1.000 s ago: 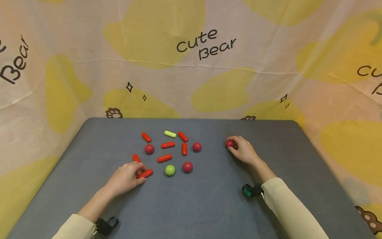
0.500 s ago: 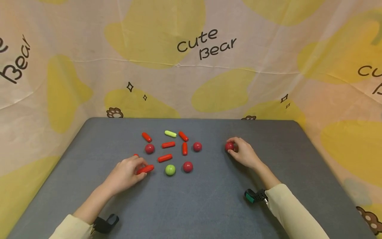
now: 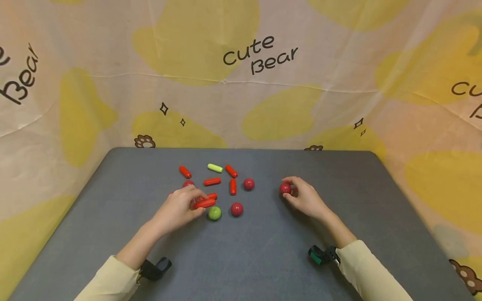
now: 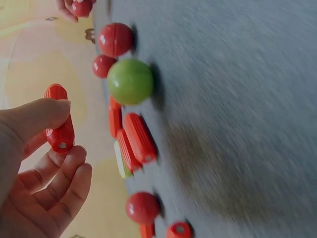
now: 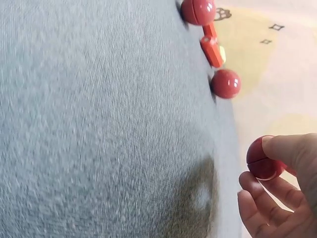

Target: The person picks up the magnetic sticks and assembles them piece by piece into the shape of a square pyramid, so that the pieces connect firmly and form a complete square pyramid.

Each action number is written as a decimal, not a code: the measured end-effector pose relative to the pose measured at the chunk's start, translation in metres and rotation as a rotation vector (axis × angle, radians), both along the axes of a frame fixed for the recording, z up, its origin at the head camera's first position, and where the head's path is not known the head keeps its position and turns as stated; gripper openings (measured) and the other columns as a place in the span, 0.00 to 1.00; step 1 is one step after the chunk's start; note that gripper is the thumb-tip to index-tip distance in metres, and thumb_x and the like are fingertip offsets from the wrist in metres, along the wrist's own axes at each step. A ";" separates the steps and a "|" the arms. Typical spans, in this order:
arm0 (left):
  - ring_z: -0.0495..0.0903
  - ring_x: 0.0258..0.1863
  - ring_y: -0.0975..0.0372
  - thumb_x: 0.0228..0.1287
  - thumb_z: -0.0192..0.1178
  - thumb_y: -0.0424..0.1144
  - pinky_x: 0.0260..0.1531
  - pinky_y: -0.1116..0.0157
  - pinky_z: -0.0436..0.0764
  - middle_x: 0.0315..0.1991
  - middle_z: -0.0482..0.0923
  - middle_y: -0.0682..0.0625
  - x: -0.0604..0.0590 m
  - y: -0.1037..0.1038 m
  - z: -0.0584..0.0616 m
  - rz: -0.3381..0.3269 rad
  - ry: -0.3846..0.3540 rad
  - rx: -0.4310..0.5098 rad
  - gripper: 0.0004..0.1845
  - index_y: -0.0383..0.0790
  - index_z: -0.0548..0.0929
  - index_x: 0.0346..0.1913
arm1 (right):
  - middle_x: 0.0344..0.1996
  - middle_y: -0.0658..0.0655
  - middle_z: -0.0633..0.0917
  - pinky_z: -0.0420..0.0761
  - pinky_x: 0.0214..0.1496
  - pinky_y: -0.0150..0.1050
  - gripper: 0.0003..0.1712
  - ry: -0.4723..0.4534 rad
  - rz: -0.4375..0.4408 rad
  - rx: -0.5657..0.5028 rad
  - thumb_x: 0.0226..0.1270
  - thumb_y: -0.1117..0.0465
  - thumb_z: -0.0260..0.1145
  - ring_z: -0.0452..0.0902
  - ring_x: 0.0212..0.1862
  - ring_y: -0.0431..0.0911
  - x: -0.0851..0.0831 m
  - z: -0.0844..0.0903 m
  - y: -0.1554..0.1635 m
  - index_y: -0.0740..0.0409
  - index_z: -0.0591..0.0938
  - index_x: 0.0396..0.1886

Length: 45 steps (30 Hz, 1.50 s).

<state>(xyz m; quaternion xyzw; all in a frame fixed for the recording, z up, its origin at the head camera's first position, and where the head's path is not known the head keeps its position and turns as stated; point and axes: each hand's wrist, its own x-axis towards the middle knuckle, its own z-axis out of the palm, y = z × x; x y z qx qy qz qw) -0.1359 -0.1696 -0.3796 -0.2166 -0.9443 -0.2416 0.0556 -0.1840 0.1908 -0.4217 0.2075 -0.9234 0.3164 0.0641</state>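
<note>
My left hand (image 3: 178, 210) pinches a red ribbed rod (image 3: 204, 203) between thumb and fingers. In the left wrist view the held rod (image 4: 62, 136) shows a pale round spot in its end, and the lower fingers are loosely bent. Just right of this hand lies a green ball (image 3: 214, 213), with a red ball (image 3: 237, 209) beside it. Behind the held rod, another red rod (image 3: 213, 196) is partly covered. At the right, my right hand (image 3: 306, 200) pinches a red ball (image 3: 285, 189); its seam shows in the right wrist view.
On the grey table (image 3: 256, 259), several red rods and a lime-green rod (image 3: 215, 168) lie behind the left hand. One red ball (image 3: 249, 184) stands between the hands; another (image 3: 188, 183) is partly hidden by the left hand. A patterned cloth (image 3: 211, 113) rises behind the table.
My left hand has lifted the red rod and carried it right, closer to the green ball. The right hand has shifted slightly left and nearer with its red ball.
</note>
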 end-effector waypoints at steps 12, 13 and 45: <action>0.70 0.23 0.66 0.49 0.68 0.36 0.22 0.70 0.71 0.29 0.72 0.55 -0.019 0.036 -0.002 -0.019 -0.070 0.041 0.11 0.46 0.83 0.38 | 0.41 0.57 0.79 0.78 0.40 0.42 0.22 -0.030 0.024 -0.026 0.54 0.62 0.69 0.76 0.37 0.46 0.011 0.008 -0.017 0.58 0.77 0.51; 0.70 0.23 0.67 0.49 0.68 0.36 0.21 0.70 0.71 0.28 0.71 0.56 -0.020 0.038 -0.002 -0.021 -0.069 0.043 0.11 0.46 0.83 0.38 | 0.41 0.57 0.79 0.78 0.40 0.42 0.23 -0.029 0.028 -0.027 0.54 0.62 0.69 0.76 0.37 0.47 0.012 0.008 -0.019 0.58 0.77 0.51; 0.67 0.21 0.67 0.49 0.66 0.36 0.21 0.71 0.69 0.24 0.69 0.57 -0.031 0.091 -0.015 -0.099 0.005 -0.023 0.09 0.46 0.84 0.36 | 0.42 0.53 0.79 0.78 0.35 0.32 0.21 -0.044 0.151 -0.098 0.55 0.63 0.69 0.77 0.37 0.43 0.024 0.010 -0.059 0.56 0.76 0.50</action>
